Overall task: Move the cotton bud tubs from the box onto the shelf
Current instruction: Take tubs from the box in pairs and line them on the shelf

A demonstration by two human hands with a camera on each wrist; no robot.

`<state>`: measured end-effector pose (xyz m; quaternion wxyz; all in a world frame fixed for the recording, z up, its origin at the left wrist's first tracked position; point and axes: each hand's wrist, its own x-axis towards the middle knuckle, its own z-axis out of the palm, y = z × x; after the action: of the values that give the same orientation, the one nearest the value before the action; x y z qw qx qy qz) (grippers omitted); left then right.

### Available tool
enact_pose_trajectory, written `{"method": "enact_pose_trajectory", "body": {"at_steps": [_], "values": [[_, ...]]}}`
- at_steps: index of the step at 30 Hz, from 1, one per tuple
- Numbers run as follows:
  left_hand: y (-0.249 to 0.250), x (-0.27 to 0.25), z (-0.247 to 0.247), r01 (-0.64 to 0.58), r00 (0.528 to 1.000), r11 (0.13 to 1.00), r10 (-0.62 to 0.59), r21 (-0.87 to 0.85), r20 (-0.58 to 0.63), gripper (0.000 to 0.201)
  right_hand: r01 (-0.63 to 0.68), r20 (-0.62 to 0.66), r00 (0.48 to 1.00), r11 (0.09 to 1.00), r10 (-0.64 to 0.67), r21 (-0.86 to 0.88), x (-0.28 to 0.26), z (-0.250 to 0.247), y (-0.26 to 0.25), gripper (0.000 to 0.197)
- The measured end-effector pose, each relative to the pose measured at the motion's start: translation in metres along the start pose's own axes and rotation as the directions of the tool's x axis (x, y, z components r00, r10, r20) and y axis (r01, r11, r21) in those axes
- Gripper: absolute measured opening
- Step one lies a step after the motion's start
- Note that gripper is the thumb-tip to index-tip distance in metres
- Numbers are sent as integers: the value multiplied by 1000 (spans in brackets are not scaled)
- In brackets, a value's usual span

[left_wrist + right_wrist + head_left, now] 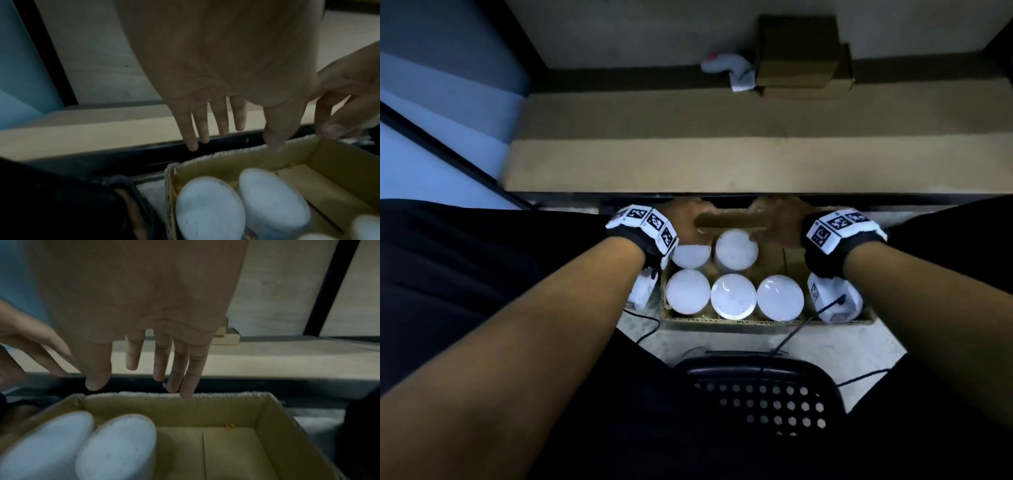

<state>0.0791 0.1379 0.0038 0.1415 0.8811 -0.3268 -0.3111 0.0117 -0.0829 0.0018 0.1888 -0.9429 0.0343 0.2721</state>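
An open cardboard box (756, 322) sits on the floor below the shelf (722, 164). Several white-lidded cotton bud tubs stand in it: two at the back left (736, 251) (691, 256) and three along the front (733, 296). The back right of the box is bare. My left hand (685, 219) hangs over the far wall (236, 160) with straight fingers (218, 120), its thumb tip touching the rim. My right hand (780, 219) is spread the same way, one fingertip (188, 392) on the rim (174, 410). Neither holds a tub (273, 199) (117, 449).
The shelf board is lined with flat cardboard. Small stacked cardboard boxes (801, 58) and a white cloth (729, 70) lie at its back. A black perforated stool (760, 394) stands between my knees. Thin cables trail on the floor beside the box. A black frame edge (722, 198) fronts the shelf.
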Motion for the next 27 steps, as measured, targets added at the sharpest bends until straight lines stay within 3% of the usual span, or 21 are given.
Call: {"method": "enact_pose_trajectory", "body": {"at_steps": [4,8,15,27], "values": [[-15,13,35,89,995,995,-90,40,38,84,-101,-2,995,989,102,106,12,43,13,74],[-28,20,60,133,989,989,-137,65,62,87,-180,38,983,978,177,103,20,73,16,90],[-37,24,85,190,982,975,-188,119,-34,87,-142,-6,989,975,145,170,33,97,-2,93],[-54,32,104,230,970,968,-220,96,-107,83,-143,-89,984,983,153,114,45,116,-11,80]]}}
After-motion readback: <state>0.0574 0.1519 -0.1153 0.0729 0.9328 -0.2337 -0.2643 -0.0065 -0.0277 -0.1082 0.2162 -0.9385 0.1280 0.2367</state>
